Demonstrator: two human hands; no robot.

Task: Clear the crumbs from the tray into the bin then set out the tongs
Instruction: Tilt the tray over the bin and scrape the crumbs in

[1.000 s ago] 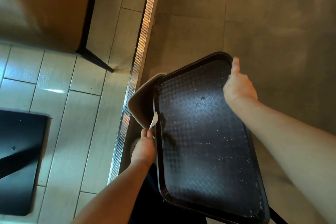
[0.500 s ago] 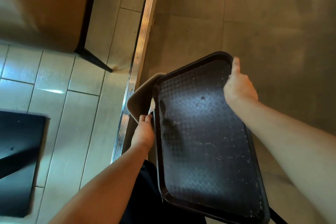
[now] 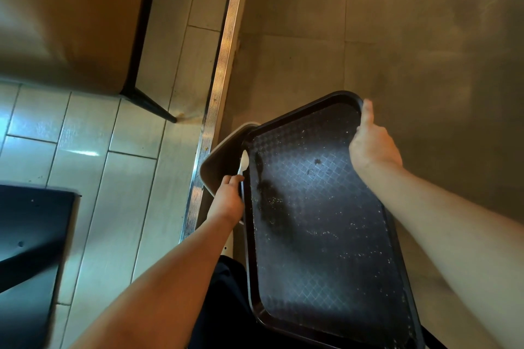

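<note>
While my right hand [image 3: 371,147] fingers grip the tray [image 3: 326,235] and left hand [image 3: 228,201] fingers pinch a spoon [image 3: 243,163], crumbs [image 3: 323,232] remain; tongs unseen.

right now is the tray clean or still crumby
Still crumby: pale specks dot the dark tray, which both hands hold.

We see the dark tray [image 3: 326,235] covering most of the bin [image 3: 224,156] under it; only a narrow strip of the bin stays uncovered at the tray's left edge. The left hand [image 3: 228,201] with a white spoon [image 3: 243,163] fills this strip. The right hand [image 3: 371,144] blocks the tray's far right rim. Left of the bin runs a metal floor strip [image 3: 215,88], then open tiles.
</note>
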